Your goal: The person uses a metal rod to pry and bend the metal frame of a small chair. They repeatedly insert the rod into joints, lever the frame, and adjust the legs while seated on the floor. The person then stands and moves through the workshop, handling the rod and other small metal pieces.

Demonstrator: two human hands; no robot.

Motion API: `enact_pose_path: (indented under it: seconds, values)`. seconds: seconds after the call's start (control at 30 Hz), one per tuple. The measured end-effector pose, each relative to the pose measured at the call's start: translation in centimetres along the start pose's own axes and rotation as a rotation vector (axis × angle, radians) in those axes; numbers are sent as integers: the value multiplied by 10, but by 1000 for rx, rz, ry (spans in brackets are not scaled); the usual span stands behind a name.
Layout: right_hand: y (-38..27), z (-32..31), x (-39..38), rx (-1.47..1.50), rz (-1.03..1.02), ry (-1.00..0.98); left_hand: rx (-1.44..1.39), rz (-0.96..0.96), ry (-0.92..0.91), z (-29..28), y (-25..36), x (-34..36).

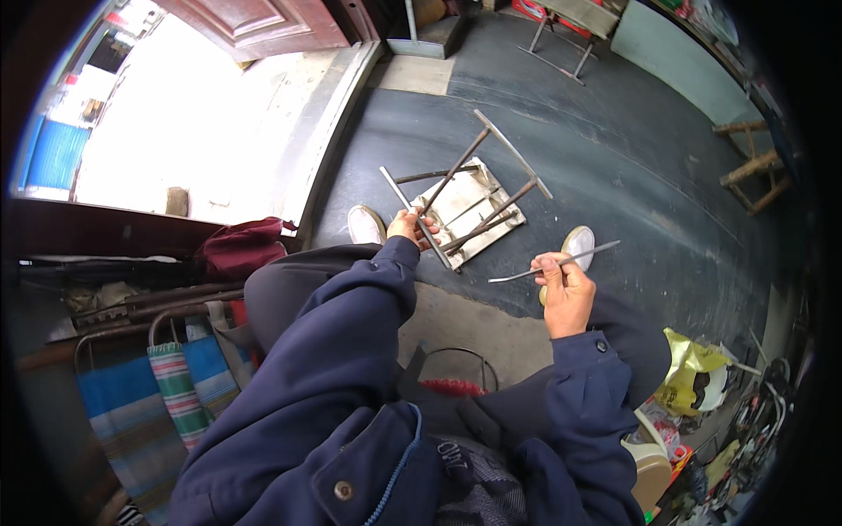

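An upturned folding stool lies on the floor between my feet, its pale seat down and its brown metal legs sticking up. My left hand is closed round the metal bar at the stool's near left side. In my right hand is a thin grey metal rod, pinched between thumb and fingers. One end of the rod is pointed; the other is slightly bent and looks flattened. The rod is held off to the right of the stool, apart from it.
Past the stool's left side runs a doorway sill with bright light outside. Striped fabric folding chairs and a dark red bag are at my left. A yellow plastic bag and cluttered tools lie at my right. A wooden stool stands far right.
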State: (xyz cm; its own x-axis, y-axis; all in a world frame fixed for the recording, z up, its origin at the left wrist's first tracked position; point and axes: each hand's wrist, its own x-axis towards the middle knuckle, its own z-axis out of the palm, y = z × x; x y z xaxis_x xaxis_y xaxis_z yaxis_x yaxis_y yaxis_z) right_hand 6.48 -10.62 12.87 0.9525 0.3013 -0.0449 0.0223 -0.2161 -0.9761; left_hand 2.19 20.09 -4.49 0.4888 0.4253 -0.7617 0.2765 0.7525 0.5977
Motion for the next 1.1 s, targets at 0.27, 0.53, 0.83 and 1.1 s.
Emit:
enact_pose_path:
  seconds: [0.27, 0.53, 0.83, 1.1]
  values:
    - [2, 6, 6, -18, -26, -17, 53, 111, -5, 20, 12, -5]
    - [-14, 1, 14, 65, -52, 27, 724, 379, 88, -9, 13, 19]
    - [-76, 36, 28, 44, -180, 35, 874, 372, 260, 0, 3, -9]
    - [-98, 80, 64, 41, -195, 15, 798, 356, 313, 4, 4, -15]
